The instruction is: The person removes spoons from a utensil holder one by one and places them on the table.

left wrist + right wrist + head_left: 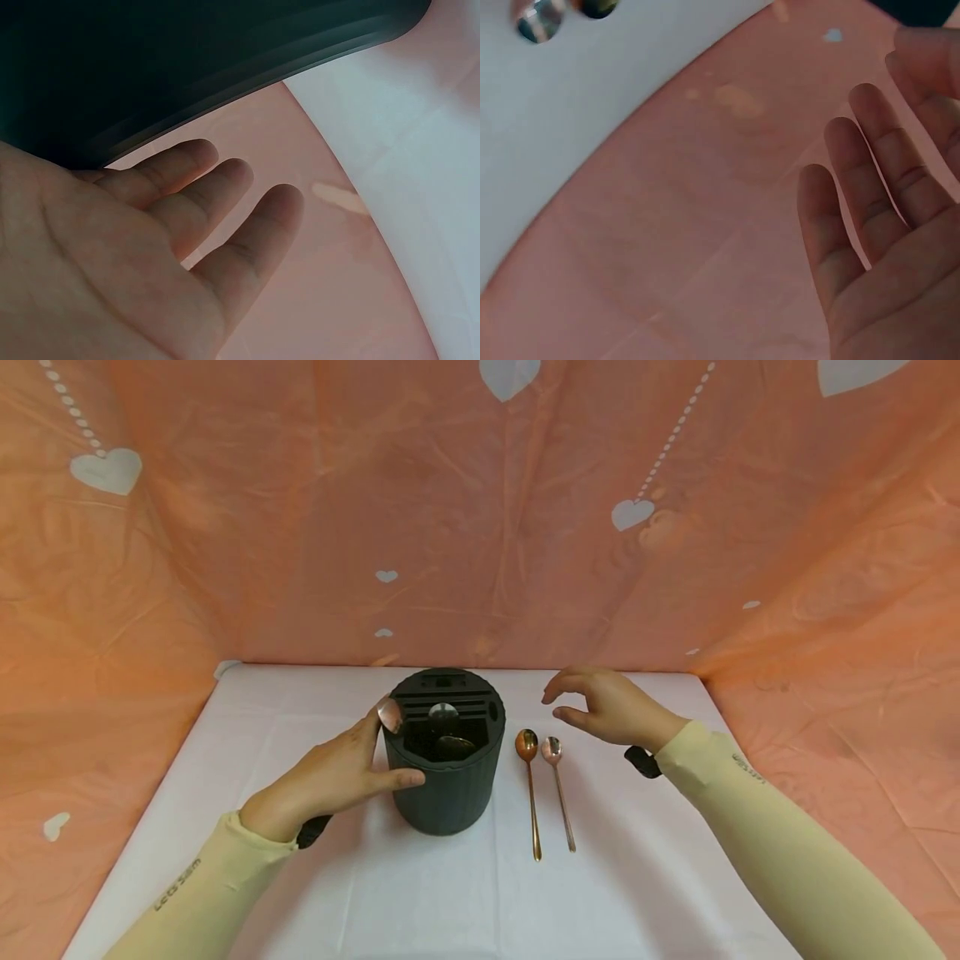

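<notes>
Far left there's an orange-pink curtain [90,635] with pale hearts, wrapping around a white surface [427,893]. Coming in from the lower left is a pale yellow sleeve [217,881] with dark lettering on the forearm: I can make out "Lets", but the word after it is too fuzzy to swear to. A black band [313,832] pokes out at the wrist.

That arm reaches up and inward, and the left hand [341,768] sits against the left side of a dark green ribbed holder [442,802]. Thumb's laid across the front wall, the other fingers go along the far side, and the left wrist view has three of them stretched out and spread, not wrapped around anything. A coppery spoon bowl [390,715] shows at the holder's left rim, right by the fingers; can't tell if they touch it. A silvery spoon bowl [443,713] is inside the holder, which stands upright.

Just right of it, a gold spoon [527,745] and a rose-gold spoon [552,750] lie side by side, bowls away from the person.

Next, the right hand [611,706] hovers beyond the spoons, fingers loosely bent, thumb apart from them, holding nothing. Its yellow sleeve [780,827] has lettering too, too small to read.
</notes>
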Motion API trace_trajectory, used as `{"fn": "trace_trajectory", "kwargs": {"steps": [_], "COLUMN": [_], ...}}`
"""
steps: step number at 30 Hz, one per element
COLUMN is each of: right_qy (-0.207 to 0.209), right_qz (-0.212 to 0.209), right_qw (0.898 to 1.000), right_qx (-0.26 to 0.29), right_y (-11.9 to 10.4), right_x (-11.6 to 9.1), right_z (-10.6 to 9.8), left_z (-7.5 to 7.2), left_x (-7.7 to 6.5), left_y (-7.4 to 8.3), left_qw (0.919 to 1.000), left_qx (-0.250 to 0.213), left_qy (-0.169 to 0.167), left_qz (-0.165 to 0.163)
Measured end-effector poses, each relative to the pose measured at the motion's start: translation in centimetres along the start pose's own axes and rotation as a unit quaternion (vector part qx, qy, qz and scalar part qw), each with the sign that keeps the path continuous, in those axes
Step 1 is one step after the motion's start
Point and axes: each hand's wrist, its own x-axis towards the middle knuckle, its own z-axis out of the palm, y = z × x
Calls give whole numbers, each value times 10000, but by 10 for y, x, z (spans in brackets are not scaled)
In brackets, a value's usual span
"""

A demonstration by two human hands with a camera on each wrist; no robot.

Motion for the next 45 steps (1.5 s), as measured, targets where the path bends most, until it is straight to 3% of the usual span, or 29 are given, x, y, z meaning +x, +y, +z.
{"fn": "trace_trajectory", "kwargs": {"steps": [13, 24, 31, 45], "right_qy": [42, -195, -273, -606], "right_qz": [-955, -1274, -1545, -1541], "right_qw": [9954, 9916, 9876, 9862], "right_qx": [-19, -69, 107, 65], "right_y": [-51, -84, -90, -91], "right_x": [33, 70, 78, 82], "right_z": [-6, 1, 4, 9], "left_z": [-1, -2, -2, -1], "left_x": [0, -2, -2, -2], "left_y": [1, -1, 1, 0], "left_qw": [10000, 9999, 9997, 9997], "left_qx": [-17, -50, -47, -83], "left_qy": [12, -131, -207, -197], "left_qz": [15, -84, -124, -125]}}
